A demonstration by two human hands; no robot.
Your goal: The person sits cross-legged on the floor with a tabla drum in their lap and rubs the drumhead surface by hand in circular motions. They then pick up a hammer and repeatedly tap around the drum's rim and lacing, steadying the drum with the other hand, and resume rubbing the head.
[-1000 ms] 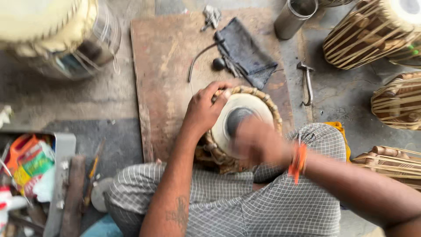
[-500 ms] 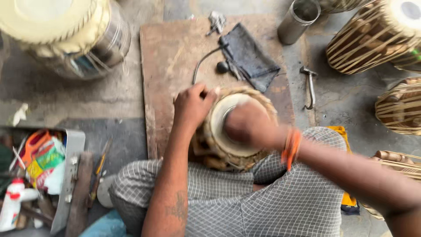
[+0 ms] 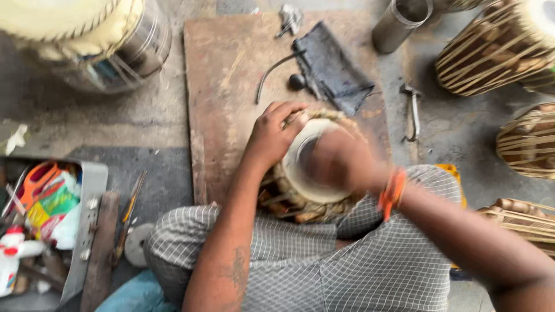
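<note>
Wooden board: a worn brown board (image 3: 231,75) lies on the grey floor ahead of the seated person, whose checked cloth covers the lap.
Drum: a small hand drum (image 3: 300,190) with a pale skin and a braided rim rests tilted in the lap, at the near edge of the board; its lower body is hidden by the hands and the cloth.
Left hand: the left hand (image 3: 272,138) is curled over the drum's far left rim, fingers bent around the braid, gripping it.
Right hand: the right hand (image 3: 341,162) lies over the drumhead, heavily blurred; whether it is flat, cupped or holds something, I cannot tell. An orange band (image 3: 392,193) sits at the wrist.
Dark cloth: a folded dark cloth (image 3: 332,69) lies on the board beyond the drum, with a thin bent metal tool (image 3: 272,72) just beside it.
Metal cylinder: a tube (image 3: 402,23) stands near the board's far right corner, cut off at the top.
Other drums: strapped drums at right (image 3: 491,58) and a large one at top left (image 3: 87,40) are cropped by the frame.
Tray: a metal tray (image 3: 87,231) at left holds jumbled items too cluttered to make out.
</note>
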